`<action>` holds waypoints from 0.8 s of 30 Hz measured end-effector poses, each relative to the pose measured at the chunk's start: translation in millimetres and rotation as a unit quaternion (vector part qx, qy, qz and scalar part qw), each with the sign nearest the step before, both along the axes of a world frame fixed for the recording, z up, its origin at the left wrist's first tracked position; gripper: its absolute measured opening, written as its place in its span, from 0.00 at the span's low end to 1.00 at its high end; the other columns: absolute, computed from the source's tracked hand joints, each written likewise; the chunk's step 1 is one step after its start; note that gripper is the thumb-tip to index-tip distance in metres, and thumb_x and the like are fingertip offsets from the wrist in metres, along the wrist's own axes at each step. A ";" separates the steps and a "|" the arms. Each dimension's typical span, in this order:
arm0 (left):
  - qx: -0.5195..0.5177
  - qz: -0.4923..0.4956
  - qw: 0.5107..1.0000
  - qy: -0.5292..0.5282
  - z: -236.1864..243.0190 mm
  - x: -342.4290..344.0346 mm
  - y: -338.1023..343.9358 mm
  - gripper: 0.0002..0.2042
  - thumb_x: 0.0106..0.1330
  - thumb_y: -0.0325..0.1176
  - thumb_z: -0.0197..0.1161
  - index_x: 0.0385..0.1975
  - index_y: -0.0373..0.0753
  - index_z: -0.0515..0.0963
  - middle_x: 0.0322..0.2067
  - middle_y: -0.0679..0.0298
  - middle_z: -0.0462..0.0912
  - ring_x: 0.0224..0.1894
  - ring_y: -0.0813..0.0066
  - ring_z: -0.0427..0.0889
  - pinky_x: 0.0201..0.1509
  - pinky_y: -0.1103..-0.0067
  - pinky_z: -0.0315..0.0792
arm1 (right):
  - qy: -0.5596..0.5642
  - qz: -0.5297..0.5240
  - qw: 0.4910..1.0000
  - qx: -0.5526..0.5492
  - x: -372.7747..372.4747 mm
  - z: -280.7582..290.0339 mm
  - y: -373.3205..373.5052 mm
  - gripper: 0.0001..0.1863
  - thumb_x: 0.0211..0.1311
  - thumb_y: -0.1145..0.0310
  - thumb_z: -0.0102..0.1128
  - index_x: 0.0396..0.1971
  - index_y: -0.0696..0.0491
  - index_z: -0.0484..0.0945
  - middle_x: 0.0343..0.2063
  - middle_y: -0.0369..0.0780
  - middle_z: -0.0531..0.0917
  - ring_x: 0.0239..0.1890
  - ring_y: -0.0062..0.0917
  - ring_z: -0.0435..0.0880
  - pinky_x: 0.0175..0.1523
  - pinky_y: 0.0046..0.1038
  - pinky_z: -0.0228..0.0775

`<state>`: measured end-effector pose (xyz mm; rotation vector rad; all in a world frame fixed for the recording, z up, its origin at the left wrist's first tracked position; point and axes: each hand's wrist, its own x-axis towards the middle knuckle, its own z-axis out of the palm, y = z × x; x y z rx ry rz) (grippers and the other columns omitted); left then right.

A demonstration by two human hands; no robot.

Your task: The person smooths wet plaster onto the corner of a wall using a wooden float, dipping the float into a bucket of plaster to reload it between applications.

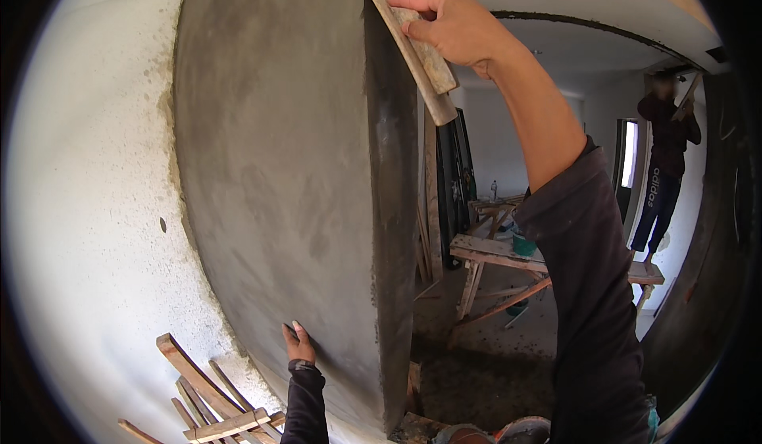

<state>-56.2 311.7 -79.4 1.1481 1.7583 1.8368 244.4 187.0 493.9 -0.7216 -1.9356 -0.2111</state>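
Observation:
My right hand (459, 33) is raised high and grips the handle of a plastering float (406, 47), a long flat board. The float lies slantwise along the upper corner of a grey, freshly plastered wall (274, 182). Its lower end juts past the corner edge to the right. Low on the same wall, my left hand (299, 344) rests with fingers stretched upward against the plaster, holding nothing. How firmly it presses I cannot tell.
White wall (95, 206) borders the plaster on the left. Timber offcuts (210, 400) lean at lower left. Beyond the corner stand a wooden trestle bench (496, 249) and a green bucket (524, 244). Another person (665, 158) stands on a bench at far right, arms raised.

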 end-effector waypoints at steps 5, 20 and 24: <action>0.006 0.016 1.000 -0.005 -3.3 -14.5 -0.1 0.41 0.72 0.60 0.47 0.70 0.29 0.53 0.68 0.41 0.59 0.71 0.49 0.59 0.72 0.69 0.55 | -0.085 -0.027 0.994 0.071 7.0 -71.6 10.6 0.23 0.62 0.74 0.60 0.59 0.53 0.76 0.32 0.34 0.79 0.31 0.20 0.74 0.39 0.24 0.68; 0.017 0.017 1.000 -0.018 -7.3 -11.5 4.8 0.40 0.72 0.58 0.49 0.69 0.27 0.54 0.68 0.41 0.60 0.71 0.50 0.59 0.73 0.69 0.54 | -0.063 -0.041 0.995 0.066 1.0 -173.3 -3.7 0.24 0.59 0.74 0.60 0.58 0.51 0.77 0.24 0.38 0.66 0.26 0.24 0.66 0.34 0.26 0.61; 0.041 0.025 0.998 -0.026 -17.3 -19.2 11.5 0.40 0.72 0.58 0.50 0.69 0.27 0.54 0.68 0.41 0.60 0.71 0.50 0.59 0.73 0.69 0.54 | -0.042 -0.042 0.996 0.059 13.7 -163.6 -4.0 0.22 0.58 0.70 0.60 0.54 0.50 0.80 0.27 0.43 0.75 0.29 0.32 0.75 0.38 0.33 0.68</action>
